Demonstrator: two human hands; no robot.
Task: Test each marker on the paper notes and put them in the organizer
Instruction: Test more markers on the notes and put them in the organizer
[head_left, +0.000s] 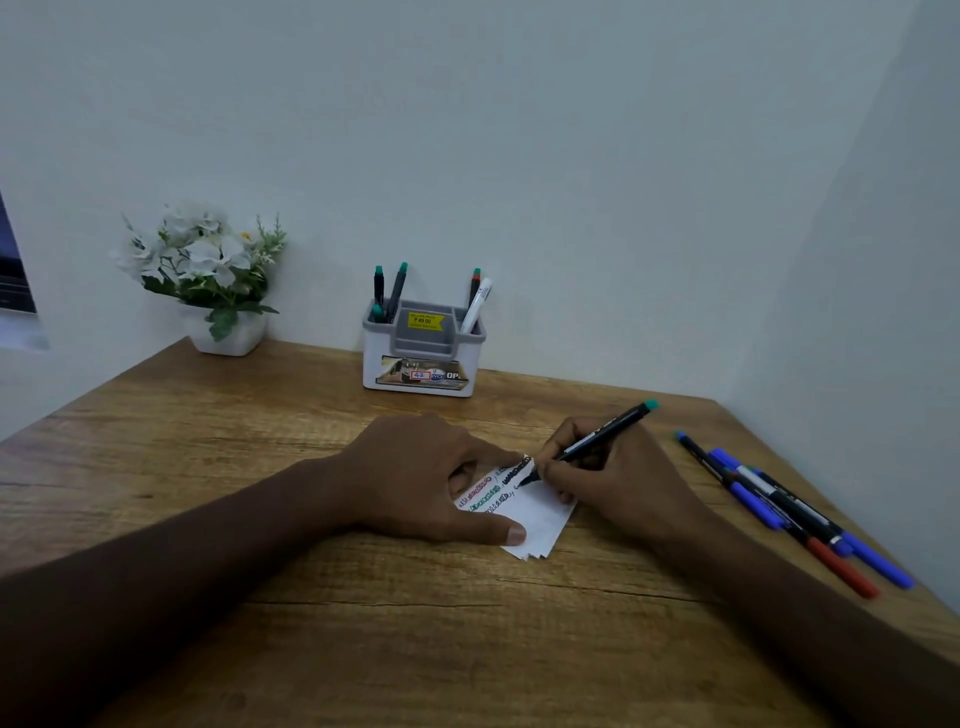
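A small stack of white paper notes (540, 514) lies on the wooden desk, its top sheet marked with red, green and black scribbles. My left hand (431, 478) rests on the stack, thumb and fingers pressing it flat. My right hand (613, 478) grips a black marker with a teal end (602, 439), its tip touching the paper. A white and grey organizer (423, 358) stands by the back wall with several markers upright in it. More markers (779, 499), blue, red and black, lie loose at the right.
A white pot of white flowers (208, 275) sits at the back left of the desk (363, 623). Walls close in behind and to the right. The loose markers lie near the desk's right edge.
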